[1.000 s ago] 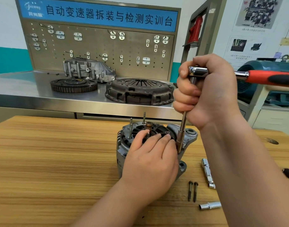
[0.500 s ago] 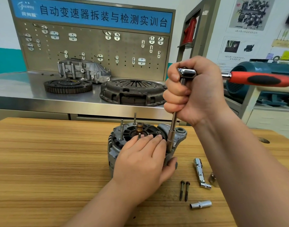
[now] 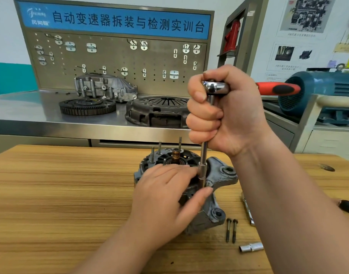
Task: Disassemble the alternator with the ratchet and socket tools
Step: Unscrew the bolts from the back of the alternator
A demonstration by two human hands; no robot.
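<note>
An alternator point(image 3: 219, 176) stands on the wooden table point(image 3: 51, 194), with a socket point(image 3: 202, 175) on a long extension seated at its right edge. The left hand point(image 3: 165, 200) presses flat on top, fingers together. The right hand point(image 3: 227, 115) curls its fingers round the ratchet point(image 3: 215, 88) head. This looks like loosening a housing bolt; next, swing the handle while bracing the body. Two bolts point(image 3: 231, 230) lie just right.

This is looking like an automotive training workshop. A blue banner point(image 3: 118, 21) is running across a metal pegboard point(image 3: 114, 62) of tool hooks, its Chinese characters naming an automatic-transmission disassembly and inspection training bench. On the steel bench point(image 3: 31, 113) below, a toothed flywheel point(image 3: 87, 106), a clutch pressure plate point(image 3: 157, 111) and an aluminium housing point(image 3: 104, 87) are lying. Parts posters point(image 3: 302, 14) are hanging on the wall beside a blue electric motor point(image 3: 318, 86), and an alternator point(image 3: 219, 175) is standing on a wooden worktable point(image 3: 61, 194).
</note>
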